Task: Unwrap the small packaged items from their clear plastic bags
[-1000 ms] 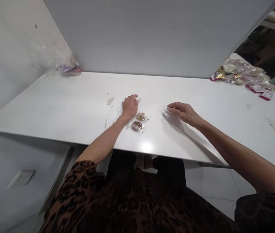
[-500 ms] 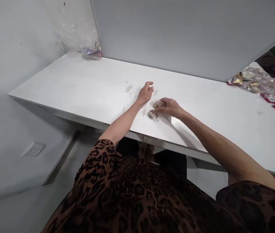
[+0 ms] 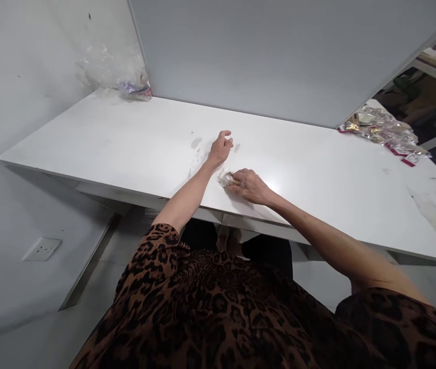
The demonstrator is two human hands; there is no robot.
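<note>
My right hand (image 3: 250,186) is closed over a small clear plastic packet (image 3: 226,178) with brownish contents, low on the white table top. The fingers hide most of it, and I cannot tell whether one or two packets lie under them. Just behind and to the left, my left hand (image 3: 221,148) rests on the table (image 3: 144,138) with its fingers loosely bent and apart. Nothing shows in it.
Clear plastic bags (image 3: 125,77) lie in the far left corner against the wall. A heap of shiny wrapped packets (image 3: 382,128) with red edges sits at the right, beyond the end of the grey panel (image 3: 248,56). A wall socket (image 3: 43,249) is at lower left.
My right hand has shifted forward over the two small packets, which were both visible before and are now mostly covered. My left hand keeps its pose. The whole view has swung slightly right.
</note>
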